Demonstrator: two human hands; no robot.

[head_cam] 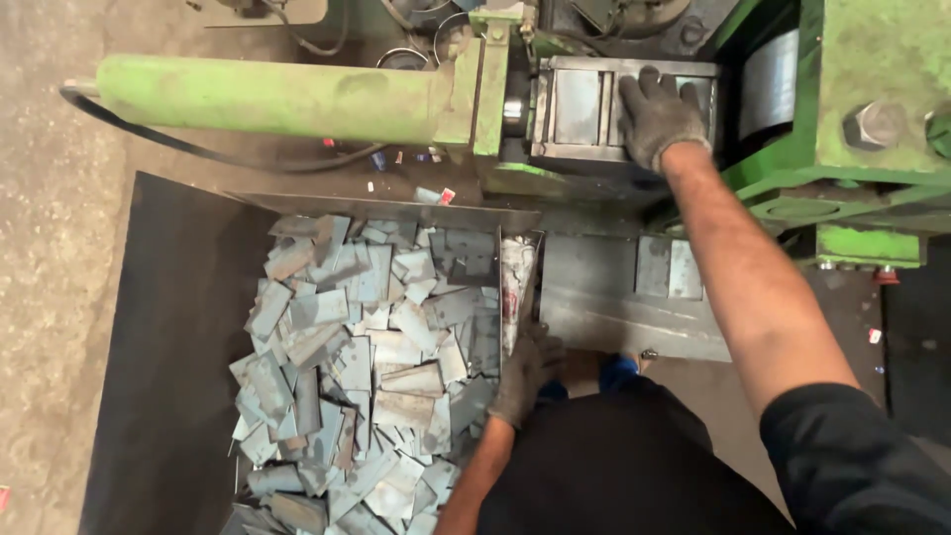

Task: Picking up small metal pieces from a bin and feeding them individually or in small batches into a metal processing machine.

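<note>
My right hand (656, 117), in a dark knit glove, lies flat with fingers spread on a grey steel plate (580, 107) in the bed of a green press machine (297, 97). My left hand (525, 369), also gloved, rests on the right edge of a metal bin (188, 327), its fingers curled over the bin wall next to the pile. The bin holds several flat grey-blue steel blanks (367, 357) heaped loosely. I cannot tell whether the left hand grips a blank or only the wall.
Two small steel plates (670, 267) lie on the grey machine shelf (614, 317) below the press bed. A black hose (188, 149) runs under the green cylinder. Bare concrete floor (50, 248) lies to the left. Green machine frame with a large bolt (872, 124) stands at right.
</note>
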